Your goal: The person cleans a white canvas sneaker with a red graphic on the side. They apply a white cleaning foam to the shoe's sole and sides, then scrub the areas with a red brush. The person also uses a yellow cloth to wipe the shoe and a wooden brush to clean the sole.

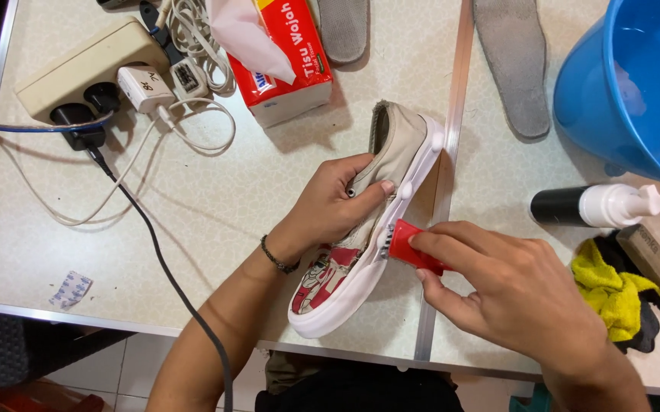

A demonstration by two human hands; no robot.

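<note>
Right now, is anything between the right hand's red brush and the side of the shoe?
Nothing visible does. The right hand holds the red brush with its bristles against the white sole edge of the shoe, which the left hand grips. The pump bottle and yellow cloth lie off to the side.

Place: a small shoe-cleaning worktable, likely home or little shop.
Surface: folding table [192,214] with metal rim, tiled floor below.
Supplies: blue bucket [635,84], pump bottle [597,204], tissue box [288,57], loose insoles [514,65].
Power: loaded power strip [78,72].
</note>
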